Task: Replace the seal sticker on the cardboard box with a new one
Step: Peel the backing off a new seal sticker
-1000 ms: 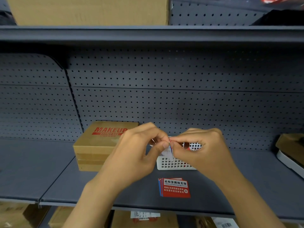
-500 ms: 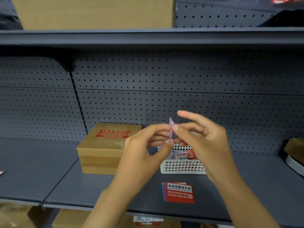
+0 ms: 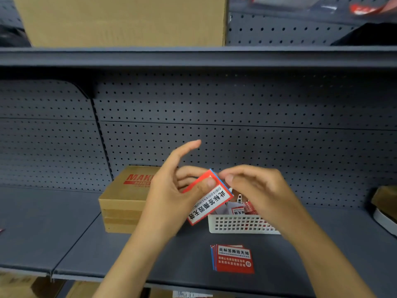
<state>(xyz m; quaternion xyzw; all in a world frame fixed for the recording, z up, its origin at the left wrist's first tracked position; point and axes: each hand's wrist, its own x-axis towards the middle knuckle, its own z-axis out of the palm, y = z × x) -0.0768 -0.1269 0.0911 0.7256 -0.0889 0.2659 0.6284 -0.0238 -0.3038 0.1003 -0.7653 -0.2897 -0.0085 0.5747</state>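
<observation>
1. The person's left hand (image 3: 171,196) holds a red-and-white rectangular seal sticker (image 3: 209,197) in the air, just in front of the brown cardboard box with red "MAKEUP" lettering (image 3: 126,201) that sits on the dark grey metal shelf (image 3: 150,259).
2. The left thumb presses on the printed face near the sticker's upper end, with fingers behind it, so this hand is clamped on the sticker; its index finger sticks up free.
3. The sticker's long axis runs on a slant, from lower left to upper right, with a thin blue edge showing at the upper right corner.
4. The right hand (image 3: 255,190) is right at that upper corner, fingertips drawn together. It looks blurred, and I cannot tell whether it pinches the corner or only touches it.
5. The box lies to the left of and behind both hands, nearer the left one.
6. A white perforated plastic basket (image 3: 236,224) holding sticker scraps stands below the right hand, and a small stack of red stickers (image 3: 234,259) lies in front of it.
</observation>
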